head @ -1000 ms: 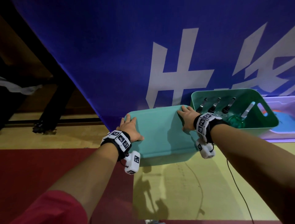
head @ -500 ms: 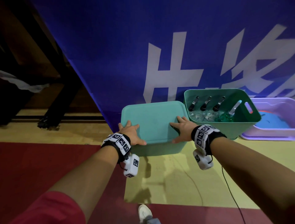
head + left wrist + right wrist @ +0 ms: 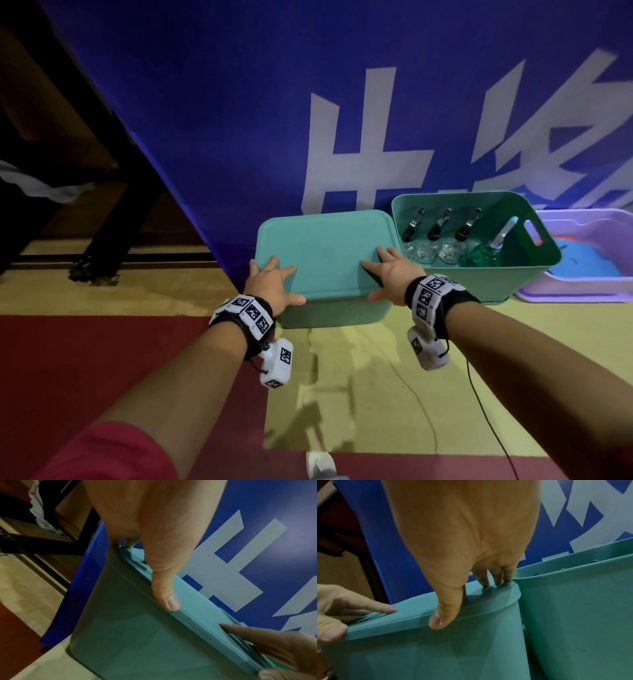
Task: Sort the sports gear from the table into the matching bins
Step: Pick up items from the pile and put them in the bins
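Fingers [image 3: 371, 265] of our right hand [image 3: 390, 279] lie spread and nearly straight on top of the teal lid [image 3: 325, 250], pressing down near its right side, with the thumb hooked over the lid's near edge; the right wrist view shows that thumb bent over the rim and 3 fingertips resting flat on the lid top. Our left hand [image 3: 270, 284] does the same on the lid's left near corner: its fingers [image 3: 282, 270] are stretched flat across the top and the thumb runs along the near edge, as the left wrist view shows. Neither hand curls round anything; both press flat on the lid. That lid covers a teal bin [image 3: 329, 313] standing on the yellow floor [image 3: 359, 394], so whatever lies inside is hidden from us. Just to the right, touching or nearly touching the closed bin, stands an open green bin [image 3: 479, 277] holding 3 dark-handled items [image 3: 438, 224] leaning on its far wall, some clear rounded pieces [image 3: 435, 251] on its bottom and a green object with a pale handle [image 3: 488, 251]; we cannot tell exactly what these are. Beyond it sits a purple bin [image 3: 582, 287] with something blue [image 3: 579, 257] inside. Behind all 3 bins hangs a blue banner [image 3: 239, 102] with large white characters. A red mat [image 3: 85, 370] borders the yellow floor on our left.
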